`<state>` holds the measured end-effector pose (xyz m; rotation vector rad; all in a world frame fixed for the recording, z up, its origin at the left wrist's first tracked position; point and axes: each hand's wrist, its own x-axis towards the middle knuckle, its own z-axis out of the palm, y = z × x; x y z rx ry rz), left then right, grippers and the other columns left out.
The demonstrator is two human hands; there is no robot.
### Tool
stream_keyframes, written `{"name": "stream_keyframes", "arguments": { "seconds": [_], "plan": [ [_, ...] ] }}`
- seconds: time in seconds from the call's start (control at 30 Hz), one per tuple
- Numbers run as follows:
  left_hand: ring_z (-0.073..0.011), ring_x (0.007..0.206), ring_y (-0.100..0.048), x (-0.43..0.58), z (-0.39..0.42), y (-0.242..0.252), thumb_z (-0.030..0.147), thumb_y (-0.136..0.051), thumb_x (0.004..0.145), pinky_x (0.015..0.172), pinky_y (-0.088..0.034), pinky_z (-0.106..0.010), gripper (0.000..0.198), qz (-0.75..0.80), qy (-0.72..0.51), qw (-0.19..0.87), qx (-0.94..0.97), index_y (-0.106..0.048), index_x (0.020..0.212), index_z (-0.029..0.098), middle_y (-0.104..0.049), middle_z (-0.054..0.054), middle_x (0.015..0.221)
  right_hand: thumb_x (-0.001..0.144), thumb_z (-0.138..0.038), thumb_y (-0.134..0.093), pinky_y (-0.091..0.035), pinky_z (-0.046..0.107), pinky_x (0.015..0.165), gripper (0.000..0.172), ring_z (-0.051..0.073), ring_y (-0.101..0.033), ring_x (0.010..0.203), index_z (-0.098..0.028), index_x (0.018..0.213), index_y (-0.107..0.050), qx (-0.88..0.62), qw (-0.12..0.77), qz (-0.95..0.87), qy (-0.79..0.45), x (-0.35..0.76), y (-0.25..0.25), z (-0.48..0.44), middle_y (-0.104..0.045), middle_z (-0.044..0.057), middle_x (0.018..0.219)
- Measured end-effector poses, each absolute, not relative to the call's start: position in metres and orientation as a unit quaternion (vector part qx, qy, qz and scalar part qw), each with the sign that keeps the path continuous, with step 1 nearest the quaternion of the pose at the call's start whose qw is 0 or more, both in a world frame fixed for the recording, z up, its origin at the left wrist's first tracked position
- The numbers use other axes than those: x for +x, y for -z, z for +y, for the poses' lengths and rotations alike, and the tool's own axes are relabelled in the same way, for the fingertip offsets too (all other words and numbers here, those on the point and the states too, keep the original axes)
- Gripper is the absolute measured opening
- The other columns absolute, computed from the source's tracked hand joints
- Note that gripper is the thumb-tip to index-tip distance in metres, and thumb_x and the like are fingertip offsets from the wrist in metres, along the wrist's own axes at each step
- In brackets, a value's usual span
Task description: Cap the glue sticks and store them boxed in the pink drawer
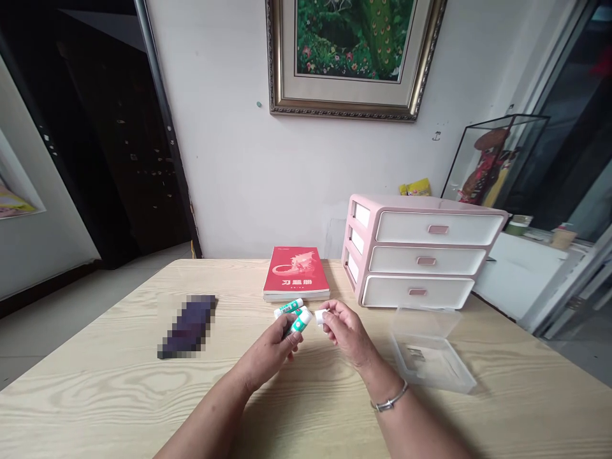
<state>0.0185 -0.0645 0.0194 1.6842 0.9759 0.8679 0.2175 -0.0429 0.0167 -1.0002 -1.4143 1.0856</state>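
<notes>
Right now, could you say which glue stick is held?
The glue stick in the left hand; another stick lies on the table by the red book.

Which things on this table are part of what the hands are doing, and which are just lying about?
In hand: glue stick in the left hand; white cap in the right hand.
Lying about: second glue stick, red book, pink drawer unit, clear plastic box, dark blurred object.

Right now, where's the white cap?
Head view, centre: the cap is pinched in the right hand, just right of the glue stick held by the left hand, in front of the red book.
</notes>
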Motion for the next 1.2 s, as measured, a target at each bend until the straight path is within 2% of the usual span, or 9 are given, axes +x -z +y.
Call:
{"name": "stream_keyframes", "arguments": {
  "seconds": [0.2, 0.43, 0.73, 0.97, 1.2],
  "plan": [
    [-0.0137, 0.071, -0.050, 0.0195, -0.0687, -0.0236, 0.055, -0.046, 0.091, 0.068, -0.044, -0.028, 0.041, 0.425, -0.322, 0.470, 0.703, -0.057, 0.101, 0.016, -0.051, 0.000, 0.080, 0.084, -0.044, -0.057, -0.036, 0.020, 0.049, 0.034, 0.010, -0.047, 0.058, -0.016, 0.103, -0.061, -0.397, 0.527, -0.604, -0.448, 0.2182, -0.0147, -0.0433, -0.055, -0.001, 0.069],
    [-0.0131, 0.066, -0.047, 0.0185, -0.0685, -0.0229, 0.057, -0.045, 0.091, 0.061, -0.041, -0.026, 0.048, 0.431, -0.336, 0.452, 0.705, -0.056, 0.117, 0.017, -0.055, -0.002, 0.085, 0.090, -0.045, -0.056, -0.040, 0.023, 0.057, 0.035, 0.011, -0.048, 0.064, -0.017, 0.109, -0.062, -0.366, 0.506, -0.662, -0.414, 0.2178, -0.0145, -0.0474, -0.055, 0.000, 0.074],
    [-0.0143, 0.070, -0.048, 0.0151, -0.0664, -0.0216, 0.055, -0.048, 0.091, 0.064, -0.040, -0.025, 0.045, 0.428, -0.336, 0.444, 0.712, -0.061, 0.109, 0.017, -0.057, -0.002, 0.082, 0.094, -0.040, -0.052, -0.042, 0.025, 0.068, 0.033, 0.013, -0.050, 0.073, -0.019, 0.117, -0.061, -0.358, 0.480, -0.709, -0.373, 0.2178, -0.0124, -0.0481, -0.059, 0.002, 0.085],
    [-0.0125, 0.070, -0.046, 0.0119, -0.0645, -0.0209, 0.054, -0.046, 0.093, 0.066, -0.038, -0.024, 0.040, 0.423, -0.312, 0.437, 0.730, -0.060, 0.099, 0.017, -0.054, 0.001, 0.081, 0.092, -0.040, -0.055, -0.042, 0.025, 0.066, 0.034, 0.013, -0.049, 0.072, -0.019, 0.118, -0.062, -0.360, 0.454, -0.727, -0.370, 0.2173, -0.0085, -0.0468, -0.055, 0.001, 0.081],
    [-0.0126, 0.069, -0.045, 0.0101, -0.0643, -0.0213, 0.051, -0.046, 0.094, 0.064, -0.036, -0.024, 0.038, 0.419, -0.299, 0.429, 0.742, -0.060, 0.105, 0.017, -0.052, 0.001, 0.079, 0.088, -0.042, -0.060, -0.043, 0.024, 0.059, 0.038, 0.012, -0.050, 0.066, -0.018, 0.117, -0.062, -0.374, 0.436, -0.708, -0.412, 0.2171, -0.0083, -0.0463, -0.055, -0.001, 0.075]
  ]
}}
